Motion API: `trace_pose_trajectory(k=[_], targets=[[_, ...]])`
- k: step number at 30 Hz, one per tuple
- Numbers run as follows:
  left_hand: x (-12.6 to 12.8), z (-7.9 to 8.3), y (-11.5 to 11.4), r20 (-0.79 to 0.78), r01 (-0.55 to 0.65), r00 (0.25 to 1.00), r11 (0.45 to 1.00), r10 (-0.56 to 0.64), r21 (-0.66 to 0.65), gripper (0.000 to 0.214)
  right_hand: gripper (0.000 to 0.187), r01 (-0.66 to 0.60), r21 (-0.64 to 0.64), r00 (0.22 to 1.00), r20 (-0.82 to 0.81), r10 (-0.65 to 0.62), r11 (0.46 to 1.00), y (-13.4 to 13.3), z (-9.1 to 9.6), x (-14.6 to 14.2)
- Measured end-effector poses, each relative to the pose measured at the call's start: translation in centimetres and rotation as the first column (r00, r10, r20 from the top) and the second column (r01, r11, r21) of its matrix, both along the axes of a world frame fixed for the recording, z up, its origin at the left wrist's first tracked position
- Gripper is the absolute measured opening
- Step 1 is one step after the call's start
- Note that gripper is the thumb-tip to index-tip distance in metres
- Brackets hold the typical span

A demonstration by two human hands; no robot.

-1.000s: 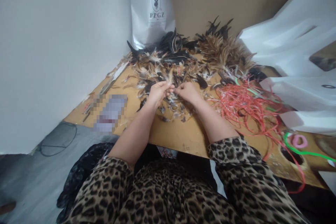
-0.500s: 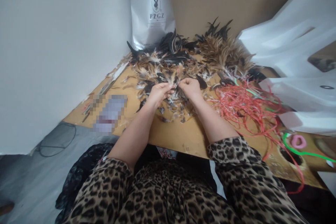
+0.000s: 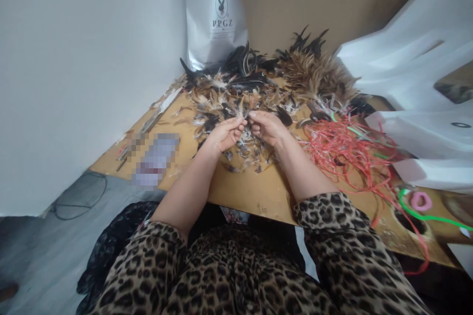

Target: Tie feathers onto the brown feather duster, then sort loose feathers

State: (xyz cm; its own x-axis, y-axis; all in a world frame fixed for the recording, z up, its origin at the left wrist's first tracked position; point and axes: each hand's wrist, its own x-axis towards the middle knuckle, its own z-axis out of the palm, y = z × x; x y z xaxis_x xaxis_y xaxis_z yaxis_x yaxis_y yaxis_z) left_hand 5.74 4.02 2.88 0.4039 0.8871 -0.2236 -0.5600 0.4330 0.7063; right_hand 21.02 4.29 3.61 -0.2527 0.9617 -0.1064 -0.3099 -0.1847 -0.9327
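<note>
Over a pile of loose brown, black and white feathers (image 3: 210, 101), both hands meet with their fingertips nearly touching. My left hand (image 3: 227, 135) is closed in a pinch, and a pale tan feather (image 3: 241, 108) rises from its fingertips. My right hand (image 3: 268, 128) is closed too, thumb against index finger; whatever small thing lies between them is too fine to make out. Small downy feathers (image 3: 246, 150) lie on the table below the hands.
A bundle of brown feathers (image 3: 314, 74) lies behind on the right. Tangled red plastic strips (image 3: 343, 147) cover the table's right side. A silver bag (image 3: 218, 34) stands at the back, and a blurred-out flat object (image 3: 157, 157) lies left on the wooden table (image 3: 254, 197).
My right hand has turned so that its curled fingers show more, its fingertips now closer to the left ones. The left hand has stayed nearly in place.
</note>
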Motion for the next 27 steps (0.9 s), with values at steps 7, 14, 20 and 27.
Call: trace_pose_trajectory(k=[7,14,20,27], targets=[[0.2,-0.4,0.1,-0.129,-0.036,0.990,0.995,0.048,0.094,0.007,0.040,0.153,0.083,0.980,0.116,-0.162,0.985,0.2,-0.3,-0.3],[0.6,-0.9,0.1,-0.312,-0.087,0.937,0.970,0.157,0.228,0.020,0.032,0.272,0.229,0.905,0.269,-0.329,0.935,0.1,-0.2,-0.6],[0.6,-0.9,0.1,-0.382,-0.064,0.907,0.954,0.178,0.294,0.015,0.027,0.242,0.273,0.887,0.327,-0.327,0.931,0.1,-0.5,-0.8],[-0.1,-0.3,0.6,-0.281,-0.287,0.890,0.920,0.360,0.268,0.017,0.017,-0.056,0.488,0.441,0.794,-0.417,0.871,-0.1,-0.1,0.2]])
